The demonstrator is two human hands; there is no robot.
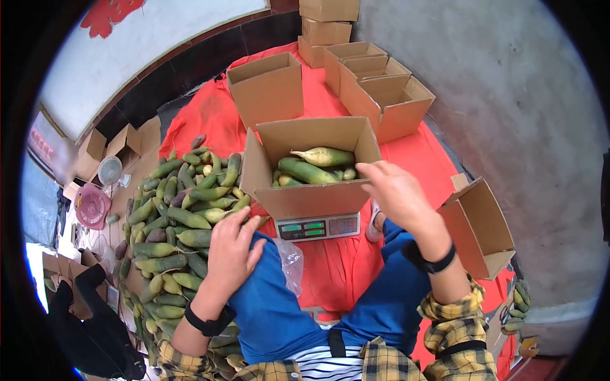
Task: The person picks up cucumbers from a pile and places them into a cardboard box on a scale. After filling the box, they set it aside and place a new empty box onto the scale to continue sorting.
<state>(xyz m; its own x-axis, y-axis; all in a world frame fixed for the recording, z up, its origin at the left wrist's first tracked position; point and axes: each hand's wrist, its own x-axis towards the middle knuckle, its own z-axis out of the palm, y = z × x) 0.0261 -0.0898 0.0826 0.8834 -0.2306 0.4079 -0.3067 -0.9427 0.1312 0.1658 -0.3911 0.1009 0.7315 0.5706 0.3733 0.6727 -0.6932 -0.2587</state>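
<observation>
A cardboard box (311,198) with its top uncovered sits on a digital scale (319,227) in front of my knees. Inside lie several green radishes (306,170), with a paler radish (324,157) on top. My right hand (399,195) is at the box's right front corner, fingers apart and overlapping the rim in this view. By my left knee is my left hand (232,251), its fingers spread and holding nothing. A big heap of green radishes (190,219) spreads just beyond it on the left.
Uncovered cardboard boxes (270,95) stand behind on a red cloth (203,117), with another box (481,222) tilted at right. A clear plastic bag (291,263) lies between my legs. Farther left are a small fan (110,170), a pink basin (92,206) and a person in dark clothing (95,336).
</observation>
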